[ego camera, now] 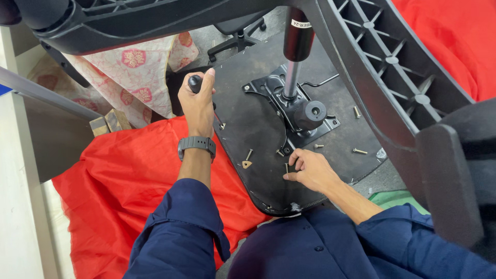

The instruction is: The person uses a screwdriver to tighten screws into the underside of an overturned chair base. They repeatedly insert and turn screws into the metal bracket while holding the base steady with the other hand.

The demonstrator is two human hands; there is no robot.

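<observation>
Chair seat base (258,98), dark board, lies upside down across the person's lap and the red cloth (119,175), tilted slightly up toward the far side. Black metal mechanism plate (289,106) sits near the middle of the board, with a gas lift cylinder (295,57) rising from it toward the camera, chrome rod below, black sleeve above. A round black knob (311,111) sticks out of the plate on the right.

Left hand (198,103): grip clamped on a black tool handle (195,82) at the board's left edge, shaft pointing down at the board. Dark watch (196,144) on that wrist.

Right hand (310,169): fingers curled down on the near part of the board, fingertips together on something small and dark just below the plate; can't tell what exactly, looks like a screw or bit.

Loose hardware on the board: one screw (249,154) with a small tan washer-like piece (247,164) near the left hand's wrist, one screw (319,146) just under the plate, one screw (360,151) further right, one (356,111) upright right of the plate.

Around: black plastic ribbed chair part (392,67) overhead at the right, floral fabric (134,72) back left, wood blocks (108,123) beside it, a second chair's wheeled base (237,36) far back. Both sleeves dark blue.
</observation>
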